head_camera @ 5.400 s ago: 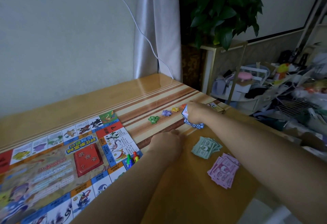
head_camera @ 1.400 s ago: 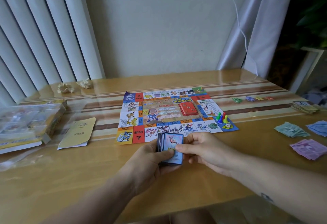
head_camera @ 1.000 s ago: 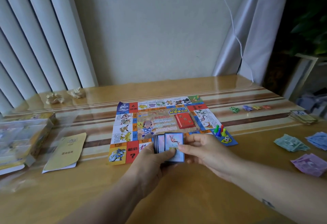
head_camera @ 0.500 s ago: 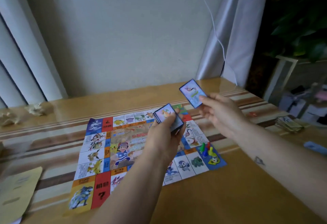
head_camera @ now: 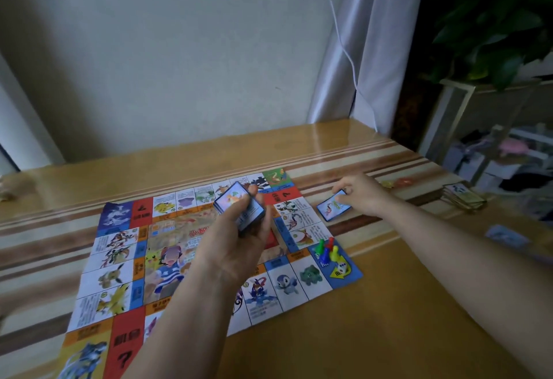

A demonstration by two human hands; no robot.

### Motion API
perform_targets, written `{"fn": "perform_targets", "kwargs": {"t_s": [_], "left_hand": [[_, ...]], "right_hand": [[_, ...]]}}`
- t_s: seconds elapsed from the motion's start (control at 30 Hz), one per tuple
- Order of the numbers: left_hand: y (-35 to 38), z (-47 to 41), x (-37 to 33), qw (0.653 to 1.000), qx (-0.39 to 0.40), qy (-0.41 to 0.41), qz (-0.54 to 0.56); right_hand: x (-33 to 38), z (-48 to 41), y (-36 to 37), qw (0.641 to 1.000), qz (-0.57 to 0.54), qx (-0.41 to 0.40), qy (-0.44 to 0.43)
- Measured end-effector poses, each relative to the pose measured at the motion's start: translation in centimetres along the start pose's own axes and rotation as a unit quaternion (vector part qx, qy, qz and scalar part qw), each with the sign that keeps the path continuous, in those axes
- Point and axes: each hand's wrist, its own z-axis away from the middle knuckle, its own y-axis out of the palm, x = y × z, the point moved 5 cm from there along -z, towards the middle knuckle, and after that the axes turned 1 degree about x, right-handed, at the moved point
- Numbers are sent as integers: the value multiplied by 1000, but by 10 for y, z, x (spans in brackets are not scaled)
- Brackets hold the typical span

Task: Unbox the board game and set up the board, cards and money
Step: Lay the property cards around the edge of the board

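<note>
Card [head_camera: 332, 208] flat, long axis diagonal

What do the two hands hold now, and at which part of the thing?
The left hand grips the card deck around its edges, thumb on the top card. The right hand pinches a single card at its far end.

Black "?" on a red square of the board [head_camera: 119, 274], lower left of the frame, with blurred characters above it; upside-down "?" on two more red squares along its far edge; red characters at the board's centre, too blurred to read; nothing legible on the deck of cards [head_camera: 232, 202] or the single card [head_camera: 329, 209]
</note>
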Motion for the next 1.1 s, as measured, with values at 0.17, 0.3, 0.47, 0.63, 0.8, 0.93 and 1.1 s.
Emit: {"fn": "perform_targets", "kwargs": {"t_s": [0.17,0.3,0.47,0.63,0.8,0.93,1.1], "left_hand": [[-1,-1,-2,1000,11,-5,6],[-2,-3,0,1000,14,-9,2],[-4,-2,2,1000,2,-10,-6],[-5,1,1,1000,12,-15,-8],[-3,2,4,996,54,-36,-59],[1,4,10,986,111,-51,-113],[5,8,14,968,157,-42,-191]], "right_hand": [[1,3,4,997,68,-29,-12],[3,8,2,991,119,-59,-26],[2,9,1,991,111,-63,-40],[4,12,-12,989,91,-115,-32],[33,24,-64,980,-111,-160,-49],[81,54,-73,982,-142,-54,-114],[108,84,-41,979,-145,68,-124]]}}
